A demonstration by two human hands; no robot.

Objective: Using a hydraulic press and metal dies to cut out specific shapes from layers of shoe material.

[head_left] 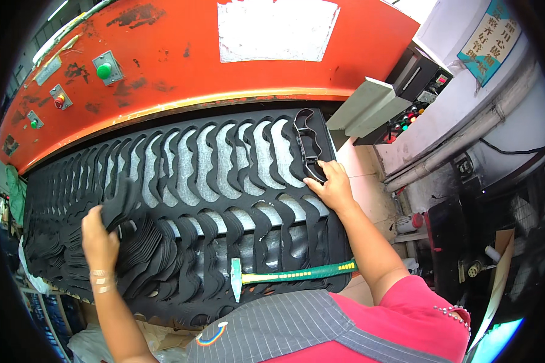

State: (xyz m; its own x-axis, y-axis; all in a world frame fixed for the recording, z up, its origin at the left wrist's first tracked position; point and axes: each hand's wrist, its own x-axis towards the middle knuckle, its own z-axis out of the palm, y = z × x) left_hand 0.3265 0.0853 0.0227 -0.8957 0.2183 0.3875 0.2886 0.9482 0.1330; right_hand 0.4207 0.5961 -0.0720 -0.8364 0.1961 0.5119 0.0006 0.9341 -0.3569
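At the far right end of a black foam sheet (pixel 248 202), my right hand (pixel 335 189) grips the near end of a sole-shaped metal cutting die (pixel 301 134), which stands on the sheet. Thumb and fingers close on its rim. On the left, my left hand (pixel 100 239) is closed around a few dark foam pieces (pixel 120 204), slightly blurred. Beside that hand, a heap of cut black foam pieces (pixel 148 251) lies fanned out on the sheet. Rows of wavy holes run across the sheet, and a grey surface (pixel 229 158) shows through them.
A hammer (pixel 297 273) with a green and yellow handle lies along the sheet's near edge. Behind stands an orange machine beam (pixel 181 54) with a green button (pixel 104 71). A control box (pixel 409 115) with coloured buttons and a wall pipe (pixel 466 142) are at right.
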